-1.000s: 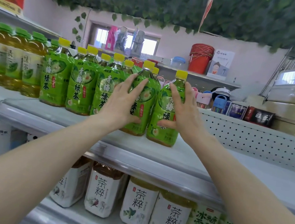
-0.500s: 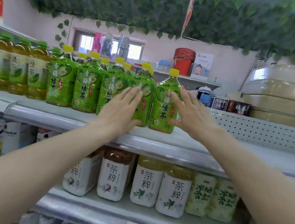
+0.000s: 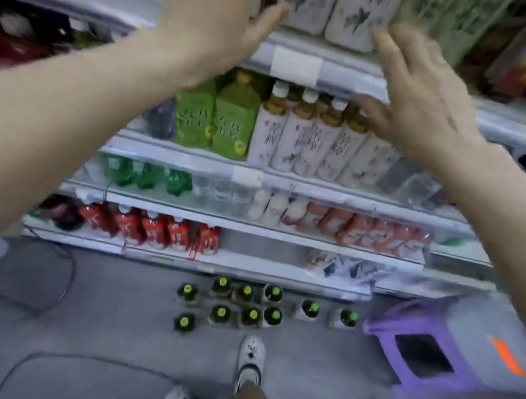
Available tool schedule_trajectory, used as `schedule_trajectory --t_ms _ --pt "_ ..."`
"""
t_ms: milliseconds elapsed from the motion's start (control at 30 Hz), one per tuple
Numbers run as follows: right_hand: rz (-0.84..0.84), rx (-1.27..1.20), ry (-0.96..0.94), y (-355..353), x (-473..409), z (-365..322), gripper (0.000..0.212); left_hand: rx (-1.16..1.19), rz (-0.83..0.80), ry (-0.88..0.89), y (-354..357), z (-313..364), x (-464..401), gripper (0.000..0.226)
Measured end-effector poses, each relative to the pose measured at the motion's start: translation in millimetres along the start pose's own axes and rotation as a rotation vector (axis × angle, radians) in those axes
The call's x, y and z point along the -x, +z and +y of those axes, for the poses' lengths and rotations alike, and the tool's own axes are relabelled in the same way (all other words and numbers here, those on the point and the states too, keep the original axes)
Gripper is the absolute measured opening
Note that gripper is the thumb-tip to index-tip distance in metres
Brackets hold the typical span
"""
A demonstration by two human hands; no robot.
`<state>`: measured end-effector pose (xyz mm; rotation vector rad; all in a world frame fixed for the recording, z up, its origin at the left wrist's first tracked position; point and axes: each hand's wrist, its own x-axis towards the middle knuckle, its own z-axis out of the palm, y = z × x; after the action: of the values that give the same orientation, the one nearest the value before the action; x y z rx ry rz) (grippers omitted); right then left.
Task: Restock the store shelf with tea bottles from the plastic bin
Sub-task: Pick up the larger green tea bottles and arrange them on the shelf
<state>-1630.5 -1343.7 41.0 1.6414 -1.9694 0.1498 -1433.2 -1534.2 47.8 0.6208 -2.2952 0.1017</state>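
Where shelves [image 3: 290,182] stand, bottles [image 3: 243,306] on floor [image 3: 109,306]

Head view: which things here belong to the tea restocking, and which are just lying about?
Job:
- green-capped bottles standing on the floor
- shelf
- left hand and right hand, both empty

Lying about:
- purple stool
- red-labelled bottles
- floor cable

View: a single head-worn wide-angle camera; no second view shares the scene.
Facing: forward and steeply down along the store shelf [image 3: 305,63] to the floor [image 3: 106,329].
Nearness: close; the left hand [image 3: 212,10] and right hand [image 3: 423,96] are raised at the top of the frame, both forearms spanning it.
Below the hands: lower shelf tiers, green-capped bottles [image 3: 251,307] standing on the floor, the person's shoe [image 3: 251,357].
Sharpness: blurred throughout.
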Motion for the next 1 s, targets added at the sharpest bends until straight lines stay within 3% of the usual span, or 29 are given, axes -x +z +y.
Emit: schedule_trajectory --t_ms 200,467,633,833,1000 --pt "-0.183 -0.191 0.037 125 125 -51 0.058 0.226 -0.199 0.051 110 8 133 0.052" --pt "-0.543 -0.460 0.106 309 290 -130 0.068 0.406 -0.516 -0.149 271 28 372 0.045" --pt "-0.810 -0.505 0.214 416 391 -172 0.082 0.420 -0.755 -0.265 357 47 517 0.060" --pt "-1.110 -0.527 0.265 537 471 -197 0.084 0.400 -0.955 -0.395 445 51 624 0.075" --pt "-1.106 -0.503 0.238 632 499 -210 0.088 0.361 -1.034 -0.419 524 30 682 0.086"
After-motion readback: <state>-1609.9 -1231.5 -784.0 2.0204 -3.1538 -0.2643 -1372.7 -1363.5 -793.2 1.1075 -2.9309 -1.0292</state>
